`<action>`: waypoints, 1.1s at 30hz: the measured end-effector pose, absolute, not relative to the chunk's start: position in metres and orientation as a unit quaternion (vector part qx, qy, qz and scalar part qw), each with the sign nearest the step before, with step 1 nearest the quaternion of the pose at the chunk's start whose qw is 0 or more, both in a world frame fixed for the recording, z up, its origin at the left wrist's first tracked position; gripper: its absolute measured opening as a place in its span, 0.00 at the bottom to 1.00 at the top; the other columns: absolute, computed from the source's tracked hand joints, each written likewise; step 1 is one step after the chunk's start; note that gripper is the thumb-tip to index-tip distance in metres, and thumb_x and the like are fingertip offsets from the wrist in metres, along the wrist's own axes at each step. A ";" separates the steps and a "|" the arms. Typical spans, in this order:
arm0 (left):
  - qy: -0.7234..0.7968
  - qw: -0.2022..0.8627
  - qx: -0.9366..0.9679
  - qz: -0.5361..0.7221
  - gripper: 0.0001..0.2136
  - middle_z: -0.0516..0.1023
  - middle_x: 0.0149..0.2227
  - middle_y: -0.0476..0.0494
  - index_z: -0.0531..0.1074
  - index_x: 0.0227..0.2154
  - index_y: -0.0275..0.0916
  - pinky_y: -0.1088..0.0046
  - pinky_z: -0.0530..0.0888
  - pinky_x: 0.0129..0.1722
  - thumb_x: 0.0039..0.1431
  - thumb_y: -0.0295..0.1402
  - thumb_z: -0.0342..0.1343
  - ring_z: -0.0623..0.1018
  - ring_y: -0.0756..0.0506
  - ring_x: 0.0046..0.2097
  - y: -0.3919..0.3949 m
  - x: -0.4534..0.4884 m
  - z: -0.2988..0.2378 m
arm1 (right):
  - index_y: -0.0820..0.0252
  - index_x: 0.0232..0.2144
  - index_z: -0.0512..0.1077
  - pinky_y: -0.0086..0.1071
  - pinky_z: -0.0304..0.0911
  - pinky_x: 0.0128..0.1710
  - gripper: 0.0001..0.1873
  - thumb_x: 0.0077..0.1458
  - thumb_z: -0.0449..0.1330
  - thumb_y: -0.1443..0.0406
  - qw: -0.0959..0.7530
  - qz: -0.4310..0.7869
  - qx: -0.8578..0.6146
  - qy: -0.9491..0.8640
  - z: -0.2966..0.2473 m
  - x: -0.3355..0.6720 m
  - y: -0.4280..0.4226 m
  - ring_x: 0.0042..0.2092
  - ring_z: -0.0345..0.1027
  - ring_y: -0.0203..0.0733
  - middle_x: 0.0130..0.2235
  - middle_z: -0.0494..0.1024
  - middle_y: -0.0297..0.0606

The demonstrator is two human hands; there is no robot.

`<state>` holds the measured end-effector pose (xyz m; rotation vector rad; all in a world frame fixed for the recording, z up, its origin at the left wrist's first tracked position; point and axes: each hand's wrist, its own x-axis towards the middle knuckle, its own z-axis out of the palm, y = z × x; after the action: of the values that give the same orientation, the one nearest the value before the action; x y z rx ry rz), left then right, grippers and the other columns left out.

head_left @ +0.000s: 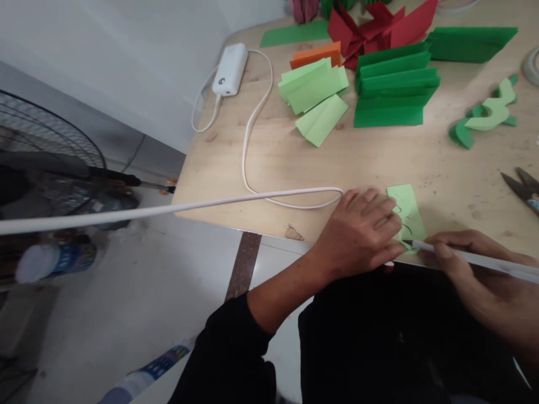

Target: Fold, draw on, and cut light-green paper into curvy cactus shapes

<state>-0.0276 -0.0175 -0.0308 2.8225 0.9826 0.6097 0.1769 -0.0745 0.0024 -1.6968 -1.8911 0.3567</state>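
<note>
A light green piece of paper point(410, 210) lies near the table's front edge, with dark curved lines drawn on it. My left hand point(362, 230) rests palm down, its fingertips over the paper's left side and its fingers stretched out. In my right hand point(480, 275) is a white pen point(475, 257), pinched between thumb and fingers. The pen's dark tip touches or hovers just over the lower part of the paper; I cannot tell which. Close to my left thumb and fingers runs a loop of white cable point(295, 193).
Folded light green papers point(314, 87), dark green papers point(396, 84), red papers point(379, 31) and an orange paper point(315, 55) sit toward the back. Wavy green cutouts point(484, 115) and scissors point(524, 188) lie right. A white power bank point(230, 69) is back left; a fan point(42, 134) stands beyond.
</note>
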 end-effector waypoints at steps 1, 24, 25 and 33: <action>0.322 0.046 0.924 0.201 0.19 0.75 0.56 0.37 0.76 0.45 0.36 0.55 0.64 0.59 0.70 0.45 0.47 0.69 0.36 0.61 -0.018 -0.028 -0.031 | 0.48 0.28 0.73 0.33 0.60 0.22 0.12 0.60 0.55 0.54 0.283 0.134 -0.632 -0.709 0.003 0.177 -0.074 0.25 0.73 0.40 0.25 0.79 0.30; 0.322 0.046 0.922 0.212 0.19 0.76 0.56 0.38 0.76 0.45 0.35 0.55 0.64 0.59 0.70 0.45 0.49 0.69 0.35 0.61 -0.018 -0.027 -0.032 | 0.48 0.30 0.75 0.33 0.63 0.22 0.17 0.60 0.54 0.48 0.272 0.169 -0.684 -0.656 -0.003 0.179 -0.080 0.25 0.75 0.42 0.26 0.81 0.31; 0.321 0.048 0.922 0.212 0.19 0.76 0.56 0.38 0.76 0.45 0.35 0.55 0.64 0.59 0.69 0.45 0.49 0.69 0.35 0.61 -0.018 -0.028 -0.031 | 0.48 0.29 0.75 0.33 0.63 0.22 0.17 0.60 0.55 0.48 0.275 0.171 -0.685 -0.653 -0.003 0.179 -0.080 0.25 0.74 0.42 0.26 0.81 0.31; 0.327 0.049 0.924 0.191 0.19 0.75 0.56 0.36 0.76 0.45 0.37 0.54 0.64 0.59 0.70 0.46 0.47 0.69 0.36 0.61 -0.018 -0.027 -0.029 | 0.48 0.27 0.74 0.35 0.62 0.22 0.14 0.58 0.55 0.51 0.287 0.152 -0.657 -0.681 0.004 0.173 -0.073 0.24 0.72 0.43 0.24 0.79 0.31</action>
<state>-0.0274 -0.0179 -0.0288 2.8176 0.9959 0.5820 0.1727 -0.0733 0.0045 -1.7555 -1.8188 0.4069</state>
